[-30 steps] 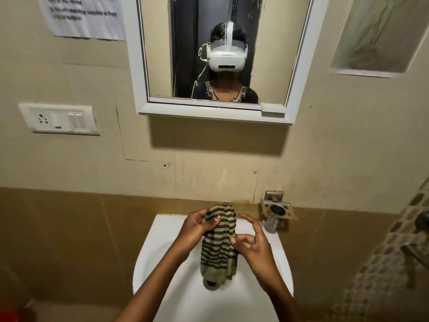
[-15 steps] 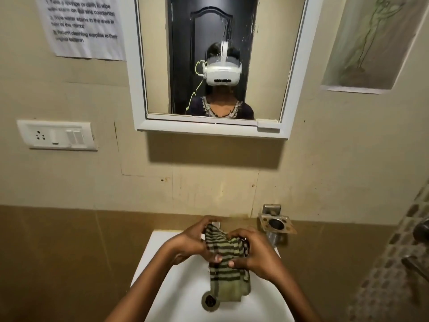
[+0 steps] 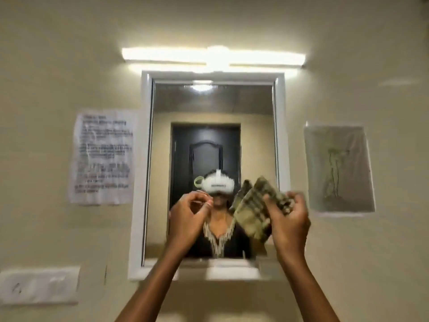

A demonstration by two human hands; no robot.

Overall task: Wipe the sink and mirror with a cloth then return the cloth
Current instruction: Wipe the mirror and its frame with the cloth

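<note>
A white-framed mirror (image 3: 160, 173) hangs on the beige wall straight ahead and reflects a dark door and a person wearing a headset. My right hand (image 3: 289, 219) is raised before the mirror's lower right part and grips a folded green striped cloth (image 3: 254, 209). My left hand (image 3: 189, 217) is up beside it, fingers loosely curled with nothing in them, a short gap away from the cloth. The sink is out of view below. The picture is blurred by motion.
A lit tube lamp (image 3: 213, 57) sits above the mirror. A printed paper notice (image 3: 103, 156) is stuck to the wall on the left, a framed drawing (image 3: 339, 168) hangs on the right, and a white switch plate (image 3: 38, 284) is at lower left.
The view has tilted up from the sink to the mirror. Both hands rose from over the basin to mirror height. The left hand let go of the cloth, which the right hand alone holds.
</note>
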